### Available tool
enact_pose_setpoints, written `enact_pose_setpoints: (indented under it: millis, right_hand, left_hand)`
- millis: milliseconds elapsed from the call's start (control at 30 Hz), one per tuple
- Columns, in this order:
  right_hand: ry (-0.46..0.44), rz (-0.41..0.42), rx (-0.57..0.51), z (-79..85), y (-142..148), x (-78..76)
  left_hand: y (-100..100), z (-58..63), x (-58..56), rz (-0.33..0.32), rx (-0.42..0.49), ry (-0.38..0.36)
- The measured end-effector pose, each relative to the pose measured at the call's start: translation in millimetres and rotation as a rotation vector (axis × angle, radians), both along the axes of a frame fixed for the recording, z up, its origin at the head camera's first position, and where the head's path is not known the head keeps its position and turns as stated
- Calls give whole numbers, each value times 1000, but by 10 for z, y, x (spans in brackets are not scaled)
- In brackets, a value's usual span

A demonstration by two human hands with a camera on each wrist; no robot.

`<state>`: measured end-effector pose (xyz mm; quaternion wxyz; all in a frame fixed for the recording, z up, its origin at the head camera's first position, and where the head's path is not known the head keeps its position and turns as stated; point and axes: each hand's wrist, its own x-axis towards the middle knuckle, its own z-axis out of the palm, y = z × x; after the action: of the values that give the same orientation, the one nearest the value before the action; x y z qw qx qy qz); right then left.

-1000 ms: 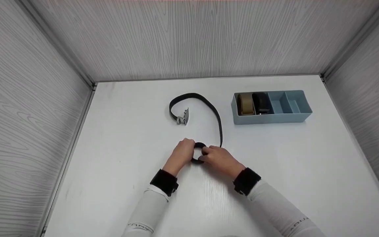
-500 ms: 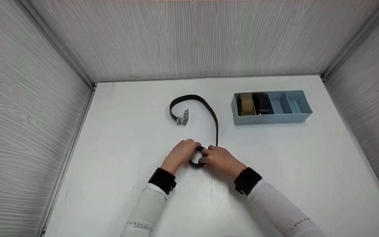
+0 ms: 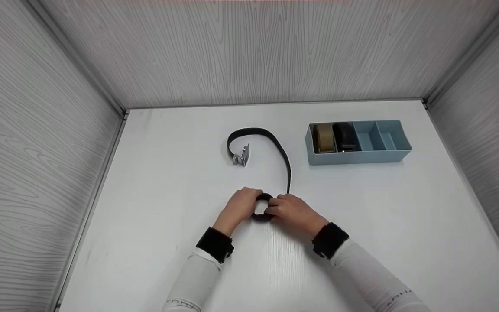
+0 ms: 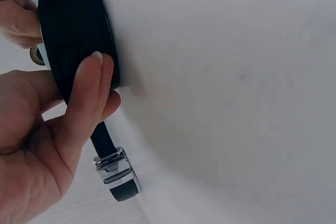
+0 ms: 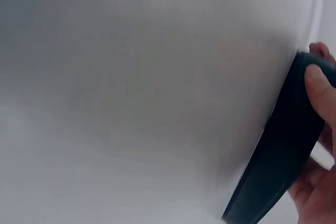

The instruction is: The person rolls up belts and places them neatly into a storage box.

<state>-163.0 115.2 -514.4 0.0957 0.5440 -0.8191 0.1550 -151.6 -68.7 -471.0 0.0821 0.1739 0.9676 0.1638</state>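
A black belt (image 3: 286, 161) lies on edge on the white table, one end rolled into a round coil (image 3: 261, 218) between the two hands. From the coil its strap bends away in a wide arc to a silver buckle (image 3: 241, 157). My left hand (image 3: 237, 207) grips the coil's left side, with fingers along the outer face of the black band (image 4: 73, 30) in the left wrist view. My right hand (image 3: 295, 213) pinches the coil's right side, where the strap meets it. In the right wrist view, the thumb (image 5: 319, 90) presses on the band.
A blue-grey box (image 3: 360, 157) with several compartments stands at the back right. Its two left compartments hold a rolled tan belt (image 3: 325, 138) and a rolled dark belt (image 3: 344, 136). Wood-grain panels (image 3: 254, 52) enclose the table at the back and sides.
The left fingers reached over the coil's far side and are now back at its left. The loose loop's arc has drawn slightly nearer, and the coil looks rounder than half a second ago.
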Motion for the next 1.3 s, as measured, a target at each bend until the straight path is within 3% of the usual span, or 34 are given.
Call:
enact_pose_setpoints:
  millis: [67, 100, 200, 267, 400, 600, 733, 1100, 1167, 1300]
  right_hand:
    - [-47, -32, 39, -362, 19, -119]
    - [-45, -39, 7, -493, 23, -159]
    - [-54, -32, 6, -558, 39, -197]
    - [-52, -26, 27, -567, 47, -209]
    - [-46, -67, 58, -517, 19, -173]
    - [18, -141, 35, -518, -48, -131]
    - [29, -138, 25, -559, -45, -126]
    - [-32, -16, 76, -474, 43, -180]
    - [-20, -7, 59, -465, 26, -173]
    - [25, -31, 41, -472, -21, -167]
  left_hand:
    - [-105, -483, -200, -72, -22, 14]
    - [-157, -644, -258, -123, -17, 35]
    - [-163, -769, -320, -155, -27, 47]
    - [-145, -825, -332, -139, -37, 66]
    - [-112, -851, -313, -58, -21, 63]
    - [-104, -801, -286, 79, 38, -25]
    - [-104, -812, -281, 81, 50, -22]
    - [-98, -798, -273, -31, -44, 76]
    - [-82, -796, -269, -12, -42, 86]
    - [-72, -767, -256, 117, -13, 40]
